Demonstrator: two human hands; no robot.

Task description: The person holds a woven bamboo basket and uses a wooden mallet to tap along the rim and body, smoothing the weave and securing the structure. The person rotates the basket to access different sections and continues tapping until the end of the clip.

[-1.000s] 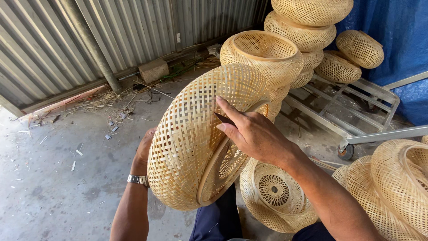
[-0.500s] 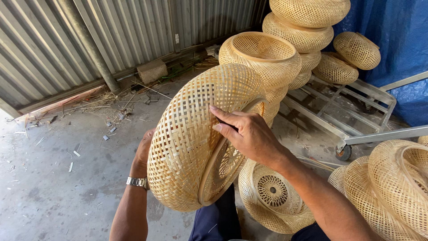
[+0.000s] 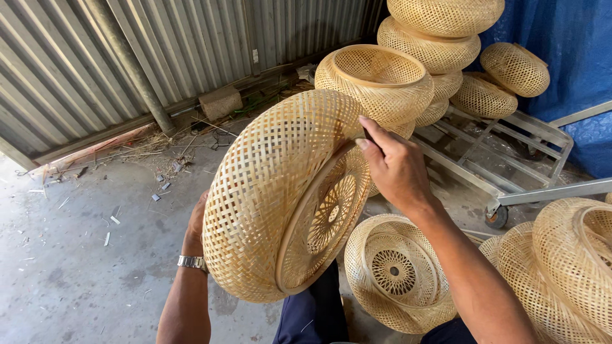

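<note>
Far left: corrugated metal wall [image 3: 95,57], concrete floor [image 3: 70,267] with scattered debris, a block [image 3: 220,102] at the wall's foot.

Left hand [image 3: 196,220]: mostly hidden behind the woven basket [image 3: 280,191], wristwatch [image 3: 191,262] on the wrist. It sits against the basket's far side; fingers are out of sight, so can't tell how far they are closed.

The basket is held up in the middle of the view, tilted on edge, its round opening facing right and down toward the camera. Open weave, dome shape, inner rim ring visible.

Right hand [image 3: 396,169]: on the basket's upper right edge. Fingers extended and close together, tips pressed onto the rim where the weave meets the ring, thumb hidden. Flat contact, not a full wrap around anything.

Below the right forearm: a second basket [image 3: 395,274] lying on the ground, opening up. Behind the hand: a bowl-shaped basket [image 3: 376,79] atop a stack. Further right: a pile of more baskets [image 3: 446,38], a metal cart frame [image 3: 510,165], a blue tarp [image 3: 574,64], and more baskets [image 3: 567,267] at the lower right edge.
</note>
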